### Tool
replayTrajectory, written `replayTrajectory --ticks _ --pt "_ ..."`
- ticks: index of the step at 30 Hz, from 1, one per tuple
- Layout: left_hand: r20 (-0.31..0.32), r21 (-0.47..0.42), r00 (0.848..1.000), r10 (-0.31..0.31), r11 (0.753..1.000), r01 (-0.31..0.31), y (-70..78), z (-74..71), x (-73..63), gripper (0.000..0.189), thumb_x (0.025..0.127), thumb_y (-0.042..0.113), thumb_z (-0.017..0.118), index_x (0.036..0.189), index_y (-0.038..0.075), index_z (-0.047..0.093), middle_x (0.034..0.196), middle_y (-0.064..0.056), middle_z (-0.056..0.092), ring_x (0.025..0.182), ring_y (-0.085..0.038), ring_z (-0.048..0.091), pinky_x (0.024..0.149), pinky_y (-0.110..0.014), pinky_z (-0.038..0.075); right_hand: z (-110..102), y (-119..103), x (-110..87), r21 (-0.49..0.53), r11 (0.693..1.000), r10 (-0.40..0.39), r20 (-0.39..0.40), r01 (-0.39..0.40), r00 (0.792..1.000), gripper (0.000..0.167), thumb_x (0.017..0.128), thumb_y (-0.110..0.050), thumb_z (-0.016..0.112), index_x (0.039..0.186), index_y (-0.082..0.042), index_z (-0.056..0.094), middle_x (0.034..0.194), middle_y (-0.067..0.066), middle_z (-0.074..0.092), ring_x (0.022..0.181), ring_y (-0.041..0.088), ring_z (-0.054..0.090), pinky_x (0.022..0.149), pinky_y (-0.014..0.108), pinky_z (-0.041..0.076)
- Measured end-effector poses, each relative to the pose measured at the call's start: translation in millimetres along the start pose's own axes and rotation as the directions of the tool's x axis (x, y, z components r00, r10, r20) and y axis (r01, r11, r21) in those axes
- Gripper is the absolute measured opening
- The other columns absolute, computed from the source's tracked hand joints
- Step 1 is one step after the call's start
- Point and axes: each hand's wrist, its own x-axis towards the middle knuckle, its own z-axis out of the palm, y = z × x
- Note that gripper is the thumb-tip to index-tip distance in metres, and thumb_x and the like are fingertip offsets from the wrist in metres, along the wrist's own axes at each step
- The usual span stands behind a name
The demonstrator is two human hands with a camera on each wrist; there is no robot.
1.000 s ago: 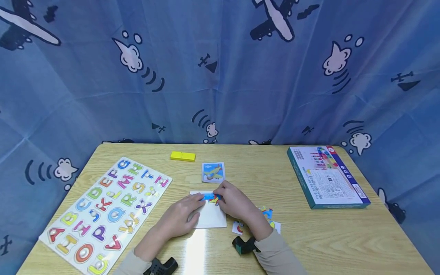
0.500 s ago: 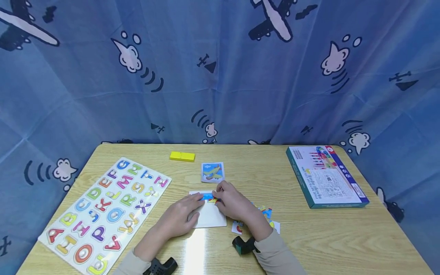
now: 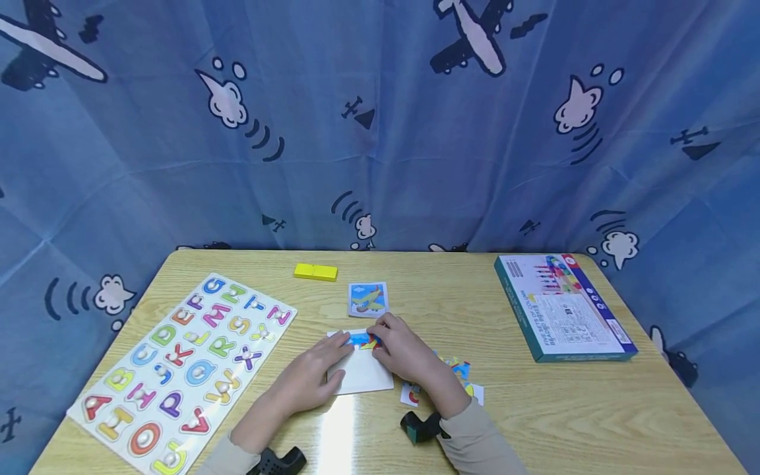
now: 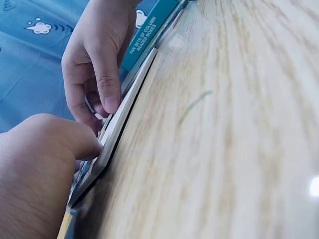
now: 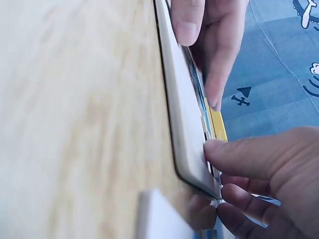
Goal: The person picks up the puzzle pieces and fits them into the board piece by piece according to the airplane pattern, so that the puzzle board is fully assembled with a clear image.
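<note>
A small white puzzle board [image 3: 367, 376] lies on the table with blue, red and yellow pieces [image 3: 359, 340] along its far edge. My left hand [image 3: 305, 375] rests on the board's left side, its fingers extended to the blue piece and its thumb apart, lower down. At the far right corner, my right hand [image 3: 406, 349] has bent fingers and thumb on a colourful puzzle piece [image 3: 374, 342], which they partly cover. In the right wrist view, the right thumb [image 5: 244, 152] touches the board's edge area. Loose puzzle pieces [image 3: 460, 369] lie partly behind the right forearm.
Beyond the board lies a framed aeroplane picture [image 3: 367, 299], with a yellow block [image 3: 316, 272] to its left. An alphabet knob board [image 3: 190, 369] covers the left side. A flat teal-edged box [image 3: 567, 307] sits at the back right, before a blue curtain [image 3: 380, 132].
The right hand's fingers have shifted slightly at the board's far right corner, and the board has turned a little. The left hand stays nearly in place.
</note>
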Motion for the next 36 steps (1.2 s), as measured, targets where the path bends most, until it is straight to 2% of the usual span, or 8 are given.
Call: replayTrajectory --ticks 7,11,19,22,26,32,36 --pt "-0.013 0.005 0.997 -0.073 0.997 0.073 -3.3 -5.5 -12.0 0.051 0.089 0.028 0.062 0.134 0.007 0.054 0.146 -0.008 0.045 0.136 -0.023 0.04 0.115 -0.04 0.032 0.3 -1.4 1.0 0.012 1.0 0.011 0.009 -0.011 1.0 0.034 0.088 -0.016 0.065 0.121 -0.007 0.064 0.112 0.003 0.054 0.095 0.014 0.048 0.078 0.028 0.051" --pt "-0.025 -0.007 0.996 -0.082 0.997 0.082 -4.7 -8.3 -18.5 0.053 0.088 0.032 0.063 0.134 0.008 0.055 0.146 -0.007 0.045 0.136 -0.023 0.041 0.114 -0.04 0.033 -0.6 -1.9 0.9 0.029 1.0 0.009 0.016 -0.009 1.0 0.035 0.088 -0.017 0.065 0.122 -0.007 0.063 0.113 0.003 0.054 0.097 0.014 0.049 0.081 0.029 0.051" --pt "0.014 -0.037 0.994 -0.106 0.994 0.107 -6.4 -10.4 -20.9 0.055 0.089 0.037 0.062 0.136 0.009 0.052 0.148 -0.005 0.042 0.138 -0.021 0.037 0.116 -0.038 0.03 -5.9 -1.2 0.4 0.051 0.999 0.008 0.043 -0.011 0.999 0.037 0.089 -0.02 0.064 0.123 -0.007 0.062 0.115 0.004 0.054 0.098 0.014 0.05 0.083 0.031 0.052" --pt "0.025 -0.049 0.993 -0.118 0.992 0.119 -6.9 -9.9 -20.7 0.056 0.089 0.038 0.062 0.136 0.009 0.052 0.149 -0.004 0.041 0.138 -0.021 0.037 0.116 -0.039 0.03 -11.7 2.1 -0.9 0.118 0.993 0.008 0.084 -0.018 0.996 0.039 0.091 -0.022 0.063 0.126 -0.006 0.059 0.12 0.006 0.055 0.105 0.018 0.054 0.09 0.035 0.052" --pt "0.036 -0.068 0.991 -0.127 0.989 0.129 -7.1 -8.8 -20.6 0.057 0.088 0.038 0.062 0.137 0.01 0.051 0.149 -0.002 0.04 0.139 -0.022 0.036 0.116 -0.04 0.03 -24.6 10.9 -7.4 0.226 0.973 0.025 0.116 -0.051 0.993 0.043 0.092 -0.021 0.061 0.132 -0.005 0.054 0.13 0.011 0.055 0.122 0.027 0.052 0.104 0.044 0.045" --pt "0.037 -0.089 0.99 -0.134 0.987 0.137 -5.6 -8.4 -20.5 0.057 0.088 0.038 0.063 0.137 0.01 0.052 0.149 -0.002 0.04 0.139 -0.022 0.036 0.115 -0.041 0.03 -40.9 24.5 -22.3 0.31 0.947 0.059 0.097 -0.087 0.994 0.04 0.093 -0.014 0.06 0.13 -0.003 0.055 0.124 0.011 0.06 0.116 0.028 0.057 0.096 0.045 0.051" --pt "0.037 -0.092 0.991 -0.13 0.987 0.132 -5.2 -8.6 -20.6 0.057 0.088 0.037 0.063 0.136 0.01 0.052 0.149 -0.003 0.041 0.138 -0.022 0.036 0.115 -0.041 0.03 -42.6 31.8 -32.7 0.291 0.951 0.075 0.107 -0.104 0.991 0.039 0.091 -0.015 0.063 0.127 -0.003 0.057 0.121 0.009 0.062 0.114 0.028 0.058 0.096 0.044 0.051"
